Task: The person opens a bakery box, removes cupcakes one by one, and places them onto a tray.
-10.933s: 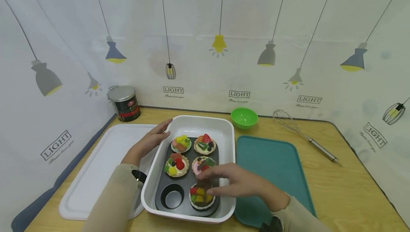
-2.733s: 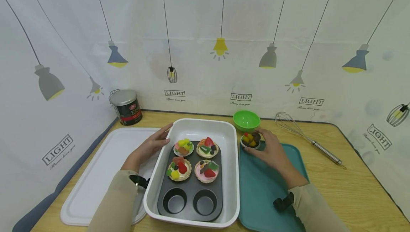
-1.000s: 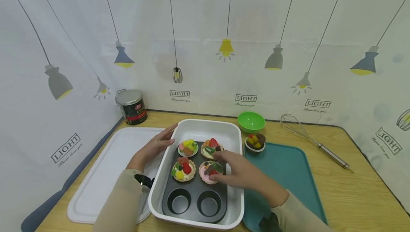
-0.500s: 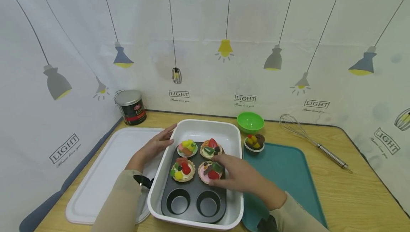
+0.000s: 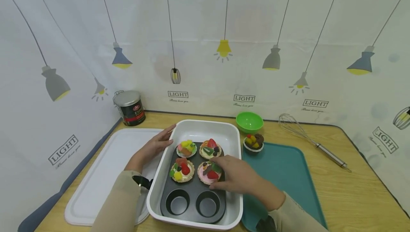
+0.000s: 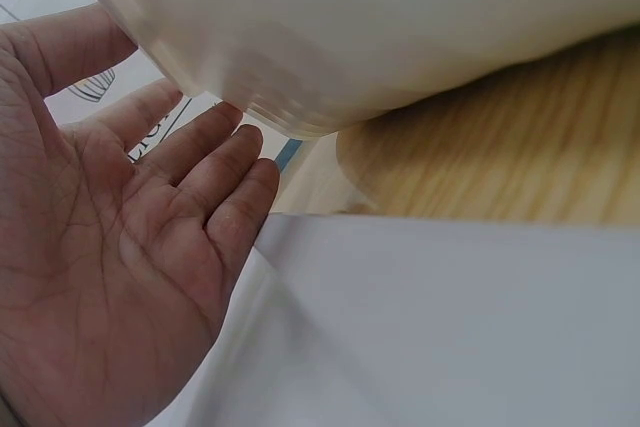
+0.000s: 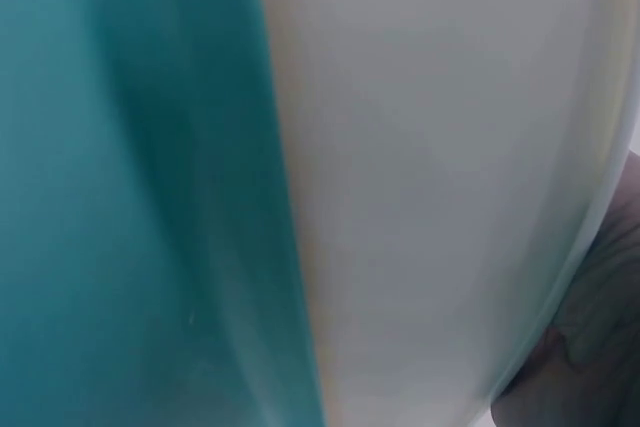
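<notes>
In the head view, a white deep baking dish [image 5: 192,127] holds a dark muffin tin [image 5: 193,196] with several fruit tarts in its cups. The two nearest cups hold nothing. My right hand [image 5: 238,175] reaches over the dish's right wall. Its fingers and thumb pinch opposite edges of a pink-cream fruit tart [image 5: 205,175], which sits in the right middle cup. My left hand [image 5: 153,148] touches the dish's left side. Seen from the left wrist, the palm faces the camera and the fingertips [image 6: 235,112] meet the dish's outer wall, fingers nearly straight.
A chocolate fruit tart [image 5: 254,143] stands on the far left corner of a teal tray [image 5: 285,175], in front of a green bowl [image 5: 250,122]. A whisk [image 5: 317,145] lies at right. A white board [image 5: 105,178] and a lidded can [image 5: 129,108] are at left.
The chocolate fruit tart has gone from the near right cup to the teal tray's corner. My right hand has returned to the dish, at the pink-cream tart. My left hand keeps its place.
</notes>
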`<control>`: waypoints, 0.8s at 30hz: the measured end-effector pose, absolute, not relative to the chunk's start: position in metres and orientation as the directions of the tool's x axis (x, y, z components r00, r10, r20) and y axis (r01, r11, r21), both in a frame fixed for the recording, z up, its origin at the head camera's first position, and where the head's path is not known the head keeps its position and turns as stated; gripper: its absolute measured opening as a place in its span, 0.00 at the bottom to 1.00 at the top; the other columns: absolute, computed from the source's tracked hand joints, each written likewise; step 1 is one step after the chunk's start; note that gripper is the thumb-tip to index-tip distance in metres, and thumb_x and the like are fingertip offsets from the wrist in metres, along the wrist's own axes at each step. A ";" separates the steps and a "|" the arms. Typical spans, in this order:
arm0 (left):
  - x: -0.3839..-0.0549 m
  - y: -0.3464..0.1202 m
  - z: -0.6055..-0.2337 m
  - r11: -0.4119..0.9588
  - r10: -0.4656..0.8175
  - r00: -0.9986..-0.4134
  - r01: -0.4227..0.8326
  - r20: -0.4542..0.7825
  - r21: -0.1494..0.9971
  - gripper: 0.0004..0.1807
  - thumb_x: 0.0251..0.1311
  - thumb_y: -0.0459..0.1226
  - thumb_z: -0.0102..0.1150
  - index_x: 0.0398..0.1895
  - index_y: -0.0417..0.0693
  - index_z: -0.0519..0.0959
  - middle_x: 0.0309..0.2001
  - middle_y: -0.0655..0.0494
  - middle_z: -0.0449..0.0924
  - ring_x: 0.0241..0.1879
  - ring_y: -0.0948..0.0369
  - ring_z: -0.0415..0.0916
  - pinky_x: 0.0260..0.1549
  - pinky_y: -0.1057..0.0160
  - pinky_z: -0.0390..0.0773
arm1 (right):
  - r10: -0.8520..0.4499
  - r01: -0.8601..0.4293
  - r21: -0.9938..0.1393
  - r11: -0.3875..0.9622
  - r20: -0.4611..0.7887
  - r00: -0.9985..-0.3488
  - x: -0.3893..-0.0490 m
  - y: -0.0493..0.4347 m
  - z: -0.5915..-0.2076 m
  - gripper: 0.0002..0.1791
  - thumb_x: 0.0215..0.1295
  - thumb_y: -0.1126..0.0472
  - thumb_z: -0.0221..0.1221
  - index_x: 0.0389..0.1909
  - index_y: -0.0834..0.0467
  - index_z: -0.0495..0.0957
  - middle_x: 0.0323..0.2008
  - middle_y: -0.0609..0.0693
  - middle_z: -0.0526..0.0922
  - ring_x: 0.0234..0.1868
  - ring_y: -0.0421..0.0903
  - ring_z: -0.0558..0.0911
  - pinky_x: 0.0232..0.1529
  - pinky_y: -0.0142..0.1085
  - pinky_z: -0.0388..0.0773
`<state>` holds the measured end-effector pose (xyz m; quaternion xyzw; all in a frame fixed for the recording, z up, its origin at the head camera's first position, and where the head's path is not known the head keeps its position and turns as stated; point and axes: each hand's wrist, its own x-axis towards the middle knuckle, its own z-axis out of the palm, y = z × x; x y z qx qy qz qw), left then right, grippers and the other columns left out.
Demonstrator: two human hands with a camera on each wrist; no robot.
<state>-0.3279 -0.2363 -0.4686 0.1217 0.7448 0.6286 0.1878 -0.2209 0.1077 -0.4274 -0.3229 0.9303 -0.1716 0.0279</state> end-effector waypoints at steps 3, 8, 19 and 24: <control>-0.328 -0.236 -0.469 0.179 0.414 -0.901 -0.057 -0.127 0.982 0.39 0.70 0.42 0.53 0.81 0.70 0.51 0.80 0.53 0.49 0.78 0.49 0.45 0.72 0.38 0.46 | -0.605 -0.585 -0.332 0.741 0.050 -0.795 -0.221 0.107 -0.427 0.45 0.54 0.31 0.68 0.68 0.52 0.72 0.56 0.49 0.81 0.56 0.45 0.79 0.55 0.46 0.78; -0.327 -0.236 -0.468 0.186 0.413 -0.902 -0.054 -0.128 0.981 0.38 0.71 0.42 0.52 0.80 0.71 0.51 0.80 0.53 0.48 0.78 0.49 0.45 0.72 0.37 0.46 | -0.594 -0.571 -0.334 0.750 0.041 -0.804 -0.221 0.106 -0.427 0.48 0.52 0.29 0.68 0.69 0.52 0.71 0.58 0.49 0.81 0.58 0.46 0.78 0.55 0.48 0.78; -0.328 -0.238 -0.471 0.185 0.423 -0.899 -0.036 -0.113 0.982 0.38 0.70 0.43 0.53 0.81 0.71 0.51 0.80 0.53 0.48 0.78 0.48 0.44 0.72 0.37 0.45 | -0.596 -0.583 -0.328 0.743 0.071 -0.799 -0.220 0.103 -0.428 0.45 0.53 0.30 0.68 0.68 0.50 0.73 0.58 0.47 0.81 0.57 0.44 0.79 0.54 0.46 0.79; -0.328 -0.236 -0.471 0.186 0.424 -0.898 -0.038 -0.115 0.982 0.38 0.70 0.44 0.53 0.80 0.72 0.51 0.80 0.54 0.48 0.78 0.49 0.44 0.72 0.36 0.44 | -0.598 -0.589 -0.333 0.737 0.086 -0.797 -0.220 0.104 -0.429 0.44 0.53 0.31 0.68 0.67 0.49 0.74 0.57 0.47 0.81 0.57 0.44 0.79 0.53 0.46 0.79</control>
